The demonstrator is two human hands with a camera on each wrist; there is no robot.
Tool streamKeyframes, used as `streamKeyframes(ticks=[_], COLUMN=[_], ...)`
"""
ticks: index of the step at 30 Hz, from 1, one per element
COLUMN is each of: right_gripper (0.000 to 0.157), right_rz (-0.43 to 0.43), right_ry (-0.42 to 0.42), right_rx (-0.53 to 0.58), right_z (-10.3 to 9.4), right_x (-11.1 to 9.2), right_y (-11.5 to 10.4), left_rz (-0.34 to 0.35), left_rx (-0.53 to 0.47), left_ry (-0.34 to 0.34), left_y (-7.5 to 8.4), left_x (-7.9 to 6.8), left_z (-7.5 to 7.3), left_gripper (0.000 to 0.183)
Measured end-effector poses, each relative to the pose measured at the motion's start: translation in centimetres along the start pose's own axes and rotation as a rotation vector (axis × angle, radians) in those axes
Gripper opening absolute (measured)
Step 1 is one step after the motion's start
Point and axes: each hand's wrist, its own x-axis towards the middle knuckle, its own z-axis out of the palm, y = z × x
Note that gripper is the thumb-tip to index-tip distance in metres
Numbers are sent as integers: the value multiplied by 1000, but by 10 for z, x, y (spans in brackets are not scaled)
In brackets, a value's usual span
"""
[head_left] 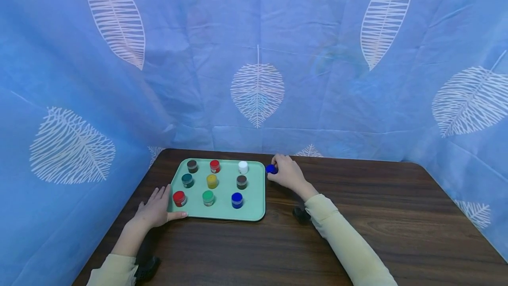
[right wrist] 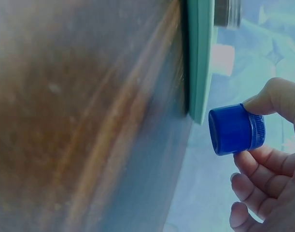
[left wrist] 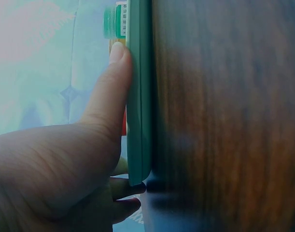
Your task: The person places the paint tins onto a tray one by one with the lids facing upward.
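My right hand (head_left: 289,173) pinches a small blue jar (right wrist: 230,129) between thumb and fingers near its ribbed cap. The jar is off the table, just beyond the right rim of the green tray (head_left: 222,214). My left hand (head_left: 154,208) rests against the tray's near left corner, its thumb along the front edge and its straight fingers by the left side. Jars stand on the tray in three rows: black (head_left: 192,166), red (head_left: 214,166) and white (head_left: 243,167) at the back; teal (head_left: 188,180), yellow (head_left: 212,182) and dark brown (head_left: 241,182) mid-tray; red (head_left: 179,198), green (head_left: 208,198) and blue (head_left: 237,200) in front.
The dark wooden table (head_left: 357,215) extends to the right and in front of the tray. A blue curtain (head_left: 317,56) with white leaf prints hangs behind and at both sides. Black straps (head_left: 301,215) sit at the wrists, below pale yellow sleeves (head_left: 349,242).
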Motion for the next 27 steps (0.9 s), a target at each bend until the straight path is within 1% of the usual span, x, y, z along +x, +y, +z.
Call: streamKeyframes(ticks=[4, 9, 13, 22, 27], right_gripper=[32, 29, 26, 26, 26], right_rz=[-4, -48, -71, -95, -107], right_ry=[3, 12, 3, -4, -39], right_rx=[15, 43, 54, 106, 124], right_z=[-1, -1, -3, -6, -4], right_x=[-8, -17, -24, -39, -47], right_y=[-5, -10, -15, -27, -31], left_rz=[-7, -13, -9, -13, -16], left_rx=[-9, -15, -11, -14, -12], left_ry=[-10, -15, -9, -18, -23], left_y=[1, 2, 2, 1, 2], left_x=[-1, -1, -2, -1, -1], left_z=[0, -2, -3, -3, -2], left_gripper=[126, 126, 126, 127, 127])
